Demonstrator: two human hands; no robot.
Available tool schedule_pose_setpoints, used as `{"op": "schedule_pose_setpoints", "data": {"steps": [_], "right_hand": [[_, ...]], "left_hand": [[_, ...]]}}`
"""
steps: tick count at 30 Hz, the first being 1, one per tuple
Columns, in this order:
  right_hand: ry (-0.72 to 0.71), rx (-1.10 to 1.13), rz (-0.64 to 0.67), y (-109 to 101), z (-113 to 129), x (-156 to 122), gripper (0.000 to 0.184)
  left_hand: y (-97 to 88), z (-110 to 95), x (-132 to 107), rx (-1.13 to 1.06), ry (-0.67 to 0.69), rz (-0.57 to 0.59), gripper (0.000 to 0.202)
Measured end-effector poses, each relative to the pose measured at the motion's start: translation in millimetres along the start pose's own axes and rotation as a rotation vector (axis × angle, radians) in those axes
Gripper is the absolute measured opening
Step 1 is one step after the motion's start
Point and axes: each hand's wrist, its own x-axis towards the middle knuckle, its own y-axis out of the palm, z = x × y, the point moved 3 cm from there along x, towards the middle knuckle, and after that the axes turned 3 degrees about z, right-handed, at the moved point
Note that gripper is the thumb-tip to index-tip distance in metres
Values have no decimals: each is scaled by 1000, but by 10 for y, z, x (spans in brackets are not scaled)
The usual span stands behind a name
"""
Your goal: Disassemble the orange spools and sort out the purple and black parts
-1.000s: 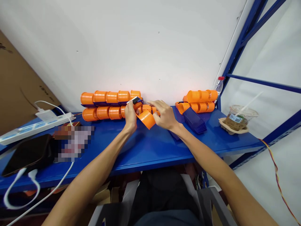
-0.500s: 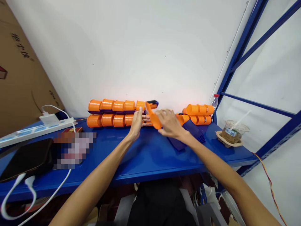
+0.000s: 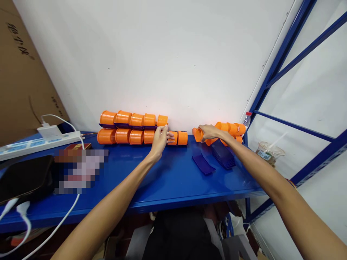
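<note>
Orange plastic cups (image 3: 123,136) lie on their sides in two stacked rows, with a dark blue curved strip (image 3: 135,126) between the rows. My left hand (image 3: 159,141) is at the right part of these rows, thumb up and fingers stretched out, close to the end cup (image 3: 162,120) of the upper row; whether it touches the cup I cannot tell. To the right, my right hand (image 3: 208,132) is closed on an orange cup (image 3: 199,135), whose open end faces me. More orange cups (image 3: 232,128) lie behind that wrist. Dark blue curved sheets (image 3: 223,154) are stacked below it, with a single sheet (image 3: 203,164) beside them.
Everything lies on a blue table (image 3: 162,187) against a white wall. At left are a power strip (image 3: 40,144), a black device (image 3: 27,177) with white cables, and a cardboard box. A drink cup (image 3: 269,151), a bottle (image 3: 247,120) and a blue metal frame stand at right.
My right hand has moved right, away from the rows, to a cup near the right-hand group. The orange piece with a dark end is no longer between my hands. My left hand has barely moved.
</note>
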Motion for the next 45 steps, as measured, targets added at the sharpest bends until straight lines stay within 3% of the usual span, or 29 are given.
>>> {"op": "schedule_pose_setpoints", "data": {"steps": [3,7,16,20,23,26,29,32,40,45], "right_hand": [[-24,-117,20,183,96,81,65],[-43,-196,14,276,128,85,65],[-22,-240,16,316,96,36,70],[1,-124,43,230,86,38,77],[-67,44,-142,187,183,82,82],[-223,148,-350,264,463,124,93],[-301,158,-384,395,803,136,99],[-298,113,-353,449,1020,115,90],[-198,34,-336,288,962,5,63],[-185,118,-592,17,854,-246,71]], "left_hand": [[-8,20,-7,20,9,5,24],[-27,24,-12,21,28,10,25],[-19,-49,-9,7,23,-22,17],[-62,-44,13,-3,55,-63,14],[-94,-36,34,-14,92,-82,16],[-110,-40,49,-11,127,-87,18],[-115,-52,53,-8,134,-100,19],[-108,-62,42,-9,124,-98,17],[-58,-72,-15,14,130,-43,14],[-29,-84,-43,56,118,15,15]]}}
